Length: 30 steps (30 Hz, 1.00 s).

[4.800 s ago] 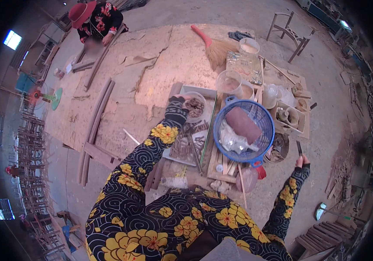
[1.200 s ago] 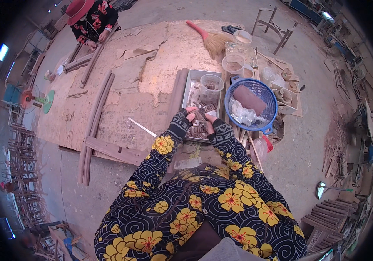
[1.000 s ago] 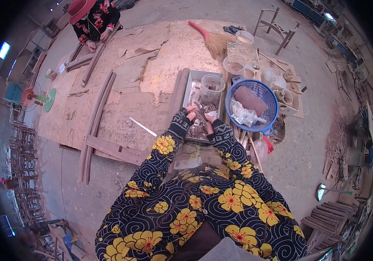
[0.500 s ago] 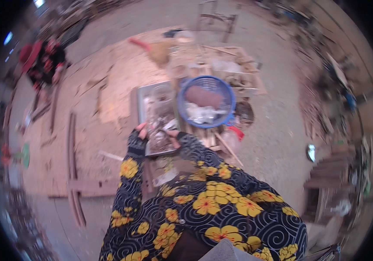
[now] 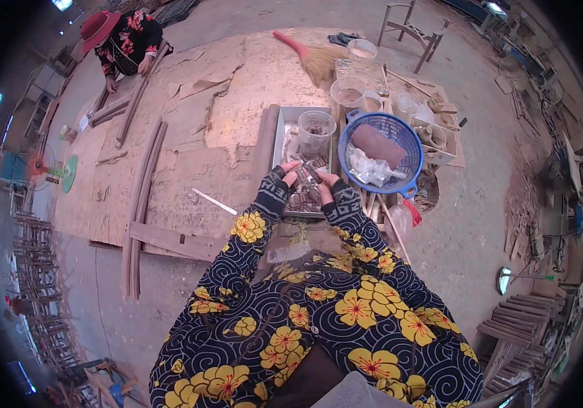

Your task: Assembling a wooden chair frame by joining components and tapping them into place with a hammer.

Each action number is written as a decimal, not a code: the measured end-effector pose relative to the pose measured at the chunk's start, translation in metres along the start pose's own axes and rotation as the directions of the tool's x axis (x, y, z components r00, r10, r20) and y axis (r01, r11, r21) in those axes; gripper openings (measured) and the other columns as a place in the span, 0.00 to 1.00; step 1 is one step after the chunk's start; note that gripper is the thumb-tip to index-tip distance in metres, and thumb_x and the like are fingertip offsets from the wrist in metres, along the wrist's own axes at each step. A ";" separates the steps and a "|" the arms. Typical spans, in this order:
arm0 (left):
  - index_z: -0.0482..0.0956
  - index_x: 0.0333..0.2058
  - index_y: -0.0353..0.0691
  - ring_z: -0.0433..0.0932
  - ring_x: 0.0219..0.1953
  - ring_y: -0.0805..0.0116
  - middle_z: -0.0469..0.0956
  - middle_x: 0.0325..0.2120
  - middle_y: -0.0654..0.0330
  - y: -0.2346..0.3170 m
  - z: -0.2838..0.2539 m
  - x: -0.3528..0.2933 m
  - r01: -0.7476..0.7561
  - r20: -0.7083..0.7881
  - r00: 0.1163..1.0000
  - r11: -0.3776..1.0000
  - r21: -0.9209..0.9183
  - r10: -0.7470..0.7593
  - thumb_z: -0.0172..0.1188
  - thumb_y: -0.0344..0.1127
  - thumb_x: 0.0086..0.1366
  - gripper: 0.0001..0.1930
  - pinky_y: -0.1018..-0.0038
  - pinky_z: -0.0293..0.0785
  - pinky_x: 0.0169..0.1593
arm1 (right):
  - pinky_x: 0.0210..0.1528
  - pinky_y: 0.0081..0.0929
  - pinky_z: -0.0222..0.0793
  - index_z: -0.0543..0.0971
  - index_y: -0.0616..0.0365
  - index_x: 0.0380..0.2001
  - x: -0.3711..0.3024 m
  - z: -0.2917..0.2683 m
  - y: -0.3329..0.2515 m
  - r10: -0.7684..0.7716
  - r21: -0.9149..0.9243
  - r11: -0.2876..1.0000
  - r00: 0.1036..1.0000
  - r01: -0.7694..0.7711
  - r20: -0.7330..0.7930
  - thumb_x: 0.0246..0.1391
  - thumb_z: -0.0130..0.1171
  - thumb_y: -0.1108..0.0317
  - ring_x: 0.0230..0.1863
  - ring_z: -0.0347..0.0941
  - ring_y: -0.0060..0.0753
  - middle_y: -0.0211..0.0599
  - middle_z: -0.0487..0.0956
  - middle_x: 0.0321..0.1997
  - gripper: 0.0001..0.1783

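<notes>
A shallow grey tray [image 5: 279,146] holds many small dark brown pieces [image 5: 303,199], wood by the look of them, and a clear plastic tub [image 5: 316,132]. Over its near end are both my hands, in dark patterned cuffs that leave the fingers bare. My left hand [image 5: 288,175] is closed, thumb and fingers pinching around small brown pieces. Close beside it, my right hand [image 5: 327,185] is closed too, its fingertips at the same pieces. Exactly how many pieces lie between the fingers cannot be made out.
Right of the tray stands a blue basket [image 5: 410,146] with a brown roll and a plastic bag. Beyond are a broom [image 5: 322,62], plastic tubs [image 5: 348,93] and a wooden chair frame [image 5: 410,34]. Wooden strips [image 5: 143,194] lie left. A person in a red hat [image 5: 128,44] handles wood at the far left.
The view has swung, so the table and tray sit farther right and higher in the picture, and sharper. My hands stay over the tray and are a little closer together.
</notes>
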<state>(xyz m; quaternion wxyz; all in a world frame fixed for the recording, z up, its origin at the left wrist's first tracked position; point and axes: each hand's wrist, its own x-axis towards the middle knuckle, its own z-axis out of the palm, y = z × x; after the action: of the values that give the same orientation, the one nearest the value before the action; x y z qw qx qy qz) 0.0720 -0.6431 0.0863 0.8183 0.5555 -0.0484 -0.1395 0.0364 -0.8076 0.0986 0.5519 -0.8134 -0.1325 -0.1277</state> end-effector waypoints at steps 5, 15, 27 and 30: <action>0.64 0.46 0.34 0.69 0.36 0.77 0.70 0.36 0.61 -0.001 -0.008 -0.002 -0.018 0.019 1.000 0.998 0.068 0.016 0.45 0.31 0.59 0.16 0.83 0.66 0.40 | 0.38 0.24 0.65 0.67 0.63 0.42 0.002 0.006 -0.002 0.038 -0.013 0.999 0.997 -0.037 0.069 0.50 0.44 0.75 0.35 0.70 0.32 0.44 0.73 0.35 0.14; 0.65 0.45 0.32 0.69 0.37 0.76 0.71 0.37 0.59 -0.006 -0.003 -0.005 -0.088 -0.028 0.995 0.964 0.249 0.098 0.44 0.31 0.59 0.15 0.82 0.65 0.41 | 0.41 0.27 0.65 0.66 0.62 0.45 0.002 0.006 0.004 -0.261 -0.076 0.960 0.959 0.270 0.107 0.47 0.44 0.79 0.40 0.70 0.39 0.48 0.71 0.40 0.18; 0.63 0.45 0.31 0.70 0.40 0.72 0.70 0.39 0.56 -0.016 -0.023 0.001 -0.044 -0.075 0.996 0.993 0.107 0.052 0.43 0.32 0.60 0.15 0.79 0.67 0.44 | 0.38 0.24 0.65 0.70 0.63 0.39 -0.017 0.014 0.024 -0.186 -0.021 0.981 0.971 0.191 0.148 0.46 0.45 0.79 0.36 0.70 0.37 0.47 0.72 0.36 0.14; 0.62 0.45 0.30 0.70 0.40 0.69 0.70 0.39 0.55 -0.004 -0.020 0.012 -0.089 -0.082 0.993 0.995 -0.034 0.086 0.44 0.34 0.61 0.17 0.75 0.67 0.45 | 0.32 0.23 0.65 0.70 0.62 0.39 -0.034 0.007 0.021 -0.179 -0.127 0.973 0.975 0.195 0.132 0.48 0.45 0.76 0.30 0.70 0.33 0.42 0.74 0.30 0.13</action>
<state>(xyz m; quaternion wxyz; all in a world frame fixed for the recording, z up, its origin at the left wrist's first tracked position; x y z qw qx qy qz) 0.0879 -0.6305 0.0745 0.8352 0.5425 -0.0373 -0.0820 0.0127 -0.8108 0.0657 0.4705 -0.8398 -0.2322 -0.1391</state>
